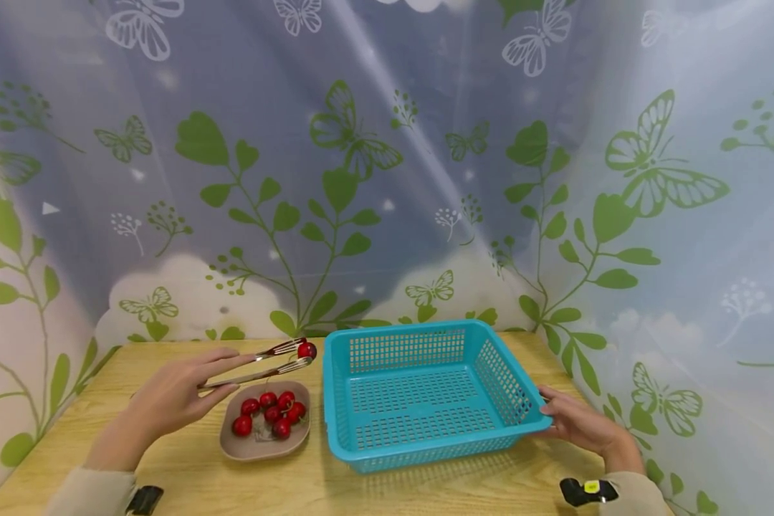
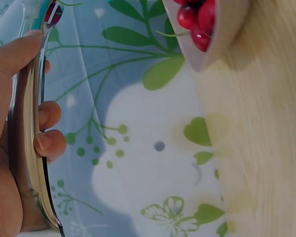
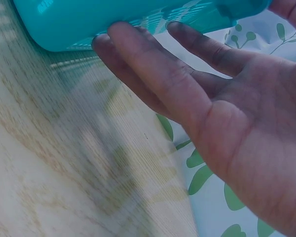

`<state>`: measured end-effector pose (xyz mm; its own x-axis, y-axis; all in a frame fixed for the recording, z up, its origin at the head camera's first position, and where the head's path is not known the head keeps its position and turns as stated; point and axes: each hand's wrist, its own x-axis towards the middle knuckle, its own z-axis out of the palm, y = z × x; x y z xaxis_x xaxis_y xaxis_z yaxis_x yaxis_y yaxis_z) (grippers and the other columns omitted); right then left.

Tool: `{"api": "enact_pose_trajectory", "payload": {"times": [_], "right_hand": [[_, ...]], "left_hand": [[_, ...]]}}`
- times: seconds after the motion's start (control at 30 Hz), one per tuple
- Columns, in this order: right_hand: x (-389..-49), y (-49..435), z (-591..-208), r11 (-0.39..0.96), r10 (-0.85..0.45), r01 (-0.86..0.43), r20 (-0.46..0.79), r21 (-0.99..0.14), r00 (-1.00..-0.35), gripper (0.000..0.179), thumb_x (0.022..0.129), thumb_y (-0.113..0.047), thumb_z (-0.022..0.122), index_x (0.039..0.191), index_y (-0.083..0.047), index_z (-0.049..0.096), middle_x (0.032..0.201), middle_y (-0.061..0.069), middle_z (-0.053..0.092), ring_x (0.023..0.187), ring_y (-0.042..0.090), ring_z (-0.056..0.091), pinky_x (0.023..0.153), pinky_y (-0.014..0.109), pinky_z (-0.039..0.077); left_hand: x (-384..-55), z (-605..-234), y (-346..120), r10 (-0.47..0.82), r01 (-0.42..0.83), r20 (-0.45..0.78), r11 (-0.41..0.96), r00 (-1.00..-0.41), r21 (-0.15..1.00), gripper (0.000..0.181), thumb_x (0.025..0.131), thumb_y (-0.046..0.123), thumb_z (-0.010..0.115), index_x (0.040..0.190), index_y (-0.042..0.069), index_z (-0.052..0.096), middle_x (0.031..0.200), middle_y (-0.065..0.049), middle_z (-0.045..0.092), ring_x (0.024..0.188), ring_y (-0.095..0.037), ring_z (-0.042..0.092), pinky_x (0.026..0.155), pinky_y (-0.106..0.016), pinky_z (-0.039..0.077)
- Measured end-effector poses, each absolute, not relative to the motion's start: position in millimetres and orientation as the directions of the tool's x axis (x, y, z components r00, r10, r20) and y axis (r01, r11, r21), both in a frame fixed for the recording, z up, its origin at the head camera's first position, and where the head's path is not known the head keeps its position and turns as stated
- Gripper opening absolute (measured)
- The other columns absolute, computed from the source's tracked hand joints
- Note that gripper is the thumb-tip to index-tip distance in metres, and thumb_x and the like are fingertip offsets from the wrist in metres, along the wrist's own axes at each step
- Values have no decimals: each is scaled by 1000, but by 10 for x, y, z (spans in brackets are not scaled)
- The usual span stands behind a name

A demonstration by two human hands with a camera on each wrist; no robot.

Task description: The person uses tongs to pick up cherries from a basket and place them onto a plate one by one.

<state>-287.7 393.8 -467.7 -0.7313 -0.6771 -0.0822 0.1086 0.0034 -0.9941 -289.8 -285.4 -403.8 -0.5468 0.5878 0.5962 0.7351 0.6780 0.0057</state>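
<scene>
My left hand (image 1: pixel 174 390) grips a pair of metal tongs (image 1: pixel 258 375) with fork-like ends. A red cherry (image 1: pixel 307 350) sits between the tong tips, above the far right corner of a beige dish (image 1: pixel 248 453). Several cherries (image 1: pixel 272 414) with stems lie in that dish. In the left wrist view, thumb and fingers wrap the tongs' handle (image 2: pixel 27 123). At the right, my right hand (image 1: pixel 583 424) holds the near right corner of a turquoise plastic basket (image 1: pixel 419 448), thumb by the rim. From the right wrist view, its fingers (image 3: pixel 158 74) reach against the basket's underside.
Dish and basket stand side by side on a light wooden table (image 1: pixel 187 487). A patterned sheet (image 1: pixel 387 179) with butterflies and leaves hangs behind the table and along both sides.
</scene>
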Motion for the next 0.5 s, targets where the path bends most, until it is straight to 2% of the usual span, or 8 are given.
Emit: {"api": "enact_pose_trajectory", "payload": {"times": [0.1, 0.17, 0.2, 0.23, 0.3, 0.37, 0.43, 0.5], "right_hand": [[-2870, 3934, -4676, 57, -642, 110, -121, -992, -757, 82, 109, -14, 32, 148, 10, -36, 165, 38, 7, 126, 3, 62, 112, 44, 49], [-2871, 3929, -4678, 80, -625, 112, -137, -991, -768, 83, 109, -16, 33, 149, 9, -36, 158, 43, -25, 125, 0, 61, 112, 44, 49], [-2871, 3930, -4681, 85, -622, 111, -140, -990, -771, 83, 109, -16, 33, 149, 9, -36, 156, 42, -31, 125, 0, 60, 112, 44, 49], [-2870, 3933, -4682, 85, -621, 110, -139, -990, -771, 83, 109, -16, 32, 148, 9, -37, 159, 42, -26, 125, 0, 60, 113, 44, 49], [-2864, 3942, -4683, 69, -626, 106, -126, -992, -769, 82, 109, -14, 32, 149, 8, -36, 165, 40, 3, 127, 5, 62, 113, 45, 49], [-2858, 3951, -4678, 46, -641, 105, -110, -993, -759, 82, 109, -13, 31, 149, 8, -37, 163, 21, 30, 129, 7, 62, 113, 44, 49], [-2853, 3951, -4668, 19, -657, 112, -97, -993, -748, 82, 109, -12, 31, 148, 8, -38, 154, -3, 41, 129, 9, 62, 113, 44, 49], [-2851, 3943, -4659, 0, -670, 117, -87, -993, -737, 81, 109, -12, 31, 147, 8, -38, 148, -11, 45, 130, 9, 62, 113, 43, 49]], "left_hand": [[-2878, -4100, -2912, 582, 728, 590, 686, -559, 14, 58, 84, 13, 86, 138, 27, 68, 124, 4, 72, 65, 14, 48, 56, -16, 42], [-2862, -4138, -2955, 576, 721, 580, 693, -576, 28, 58, 84, 14, 85, 138, 28, 67, 124, 5, 71, 63, 14, 46, 56, -15, 41], [-2853, -4158, -2976, 572, 717, 576, 696, -584, 36, 58, 85, 14, 85, 138, 28, 68, 124, 5, 71, 63, 14, 45, 55, -16, 40], [-2845, -4177, -2996, 567, 714, 571, 699, -593, 47, 57, 85, 14, 85, 137, 28, 68, 124, 6, 71, 63, 14, 44, 55, -16, 39], [-2833, -4213, -3031, 560, 706, 563, 705, -608, 61, 56, 85, 14, 85, 136, 29, 68, 123, 7, 71, 63, 14, 43, 55, -16, 38], [-2822, -4247, -3061, 552, 699, 558, 712, -619, 71, 54, 85, 14, 85, 135, 28, 69, 123, 7, 71, 62, 14, 43, 54, -16, 38], [-2808, -4277, -3087, 552, 697, 555, 713, -623, 72, 53, 84, 14, 85, 133, 27, 71, 121, 7, 72, 62, 14, 43, 54, -16, 39], [-2793, -4305, -3107, 556, 699, 553, 711, -620, 69, 53, 84, 13, 86, 133, 26, 71, 119, 7, 72, 63, 15, 45, 54, -16, 40]]}}
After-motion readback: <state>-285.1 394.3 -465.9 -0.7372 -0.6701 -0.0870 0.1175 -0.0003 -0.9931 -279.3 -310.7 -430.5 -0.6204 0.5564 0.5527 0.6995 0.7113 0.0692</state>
